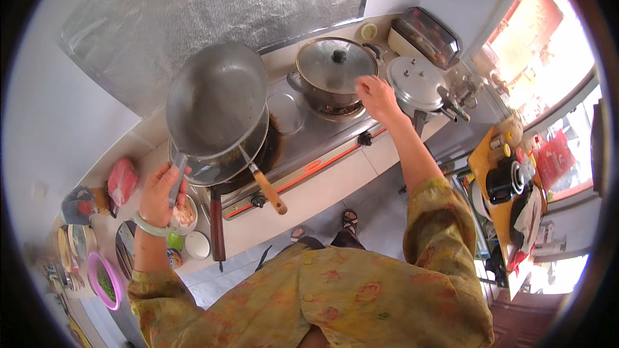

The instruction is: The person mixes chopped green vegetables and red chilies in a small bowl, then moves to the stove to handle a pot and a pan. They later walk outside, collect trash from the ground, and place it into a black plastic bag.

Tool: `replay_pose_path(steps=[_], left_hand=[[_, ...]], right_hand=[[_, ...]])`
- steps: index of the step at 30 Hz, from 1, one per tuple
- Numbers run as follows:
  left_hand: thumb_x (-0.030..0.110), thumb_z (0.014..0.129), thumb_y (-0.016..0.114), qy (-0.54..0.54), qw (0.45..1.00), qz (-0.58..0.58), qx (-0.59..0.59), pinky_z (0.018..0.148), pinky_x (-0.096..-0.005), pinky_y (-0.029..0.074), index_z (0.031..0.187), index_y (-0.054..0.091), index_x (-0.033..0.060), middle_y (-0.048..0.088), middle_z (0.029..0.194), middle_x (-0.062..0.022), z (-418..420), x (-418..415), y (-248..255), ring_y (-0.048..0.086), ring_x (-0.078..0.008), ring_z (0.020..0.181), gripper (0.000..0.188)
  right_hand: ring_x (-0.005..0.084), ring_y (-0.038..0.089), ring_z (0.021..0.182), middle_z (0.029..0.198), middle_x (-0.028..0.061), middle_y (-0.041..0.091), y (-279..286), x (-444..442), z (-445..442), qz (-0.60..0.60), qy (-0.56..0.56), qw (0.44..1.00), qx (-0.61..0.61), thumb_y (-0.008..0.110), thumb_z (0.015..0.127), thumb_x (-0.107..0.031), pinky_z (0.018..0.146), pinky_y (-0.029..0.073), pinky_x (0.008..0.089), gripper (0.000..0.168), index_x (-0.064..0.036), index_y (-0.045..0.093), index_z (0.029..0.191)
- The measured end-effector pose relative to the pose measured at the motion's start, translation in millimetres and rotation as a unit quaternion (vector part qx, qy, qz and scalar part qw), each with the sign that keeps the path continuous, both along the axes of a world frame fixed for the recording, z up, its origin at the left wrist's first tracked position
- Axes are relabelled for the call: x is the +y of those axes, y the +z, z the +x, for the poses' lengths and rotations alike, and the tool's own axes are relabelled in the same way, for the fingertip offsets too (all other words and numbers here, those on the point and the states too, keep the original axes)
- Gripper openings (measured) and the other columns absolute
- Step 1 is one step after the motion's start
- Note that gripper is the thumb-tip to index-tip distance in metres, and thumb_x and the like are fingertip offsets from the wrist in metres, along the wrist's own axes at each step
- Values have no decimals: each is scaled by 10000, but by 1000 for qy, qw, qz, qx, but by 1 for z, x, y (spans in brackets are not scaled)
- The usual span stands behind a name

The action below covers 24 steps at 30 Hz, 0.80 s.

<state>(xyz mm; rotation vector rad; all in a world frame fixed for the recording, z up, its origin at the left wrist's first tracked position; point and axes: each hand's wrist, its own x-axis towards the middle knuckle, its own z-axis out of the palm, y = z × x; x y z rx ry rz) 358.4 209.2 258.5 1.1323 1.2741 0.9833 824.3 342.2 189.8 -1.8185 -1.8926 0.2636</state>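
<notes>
My left hand (162,188) is closed around the grey handle of a deep metal pan (217,96). The pan is tilted, its inside towards me, over a wok (258,150) on the left burner. A dark wooden handle (217,224) juts from the wok towards me. Beside it, a utensil with a light wooden handle (268,188) leans out over the wok's rim. My right hand (377,96), slightly blurred, is in front of a pot with a glass lid (333,70) on the right burner. Its fingers are bent, and nothing shows in them; whether it touches the pot is unclear.
A pressure cooker (416,84) stands right of the stove (314,137), before a dark-lidded box (428,36). Left are a bowl of pale food (184,215), a white bowl (197,245), a red bag (123,181) and a pink basin of greens (104,280). Foil (217,0) covers the wall.
</notes>
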Motion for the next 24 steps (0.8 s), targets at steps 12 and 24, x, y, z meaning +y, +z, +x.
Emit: replay_pose_path(steps=[12, 24], left_hand=[[309, 900, 514, 166, 986, -30, -17, 386, -207, 329, 965, 554, -17, 524, 614, -34, 97, -63, 4, 444, -90, 434, 334], [295, 908, 469, 188, 981, -28, 43, 392, -210, 321, 963, 558, -30, 494, 590, -33, 171, -60, 7, 423, -87, 437, 341]], right_hand=[[274, 497, 1146, 1161, 112, 583, 25, 147, 5, -147, 121, 956, -224, 504, 869, -409, 991, 303, 456, 421, -107, 570, 1154], [288, 635, 826, 859, 140, 668, 65, 175, 57, -72, 162, 983, -53, 583, 744, -404, 747, 490, 382, 405, -53, 673, 924]])
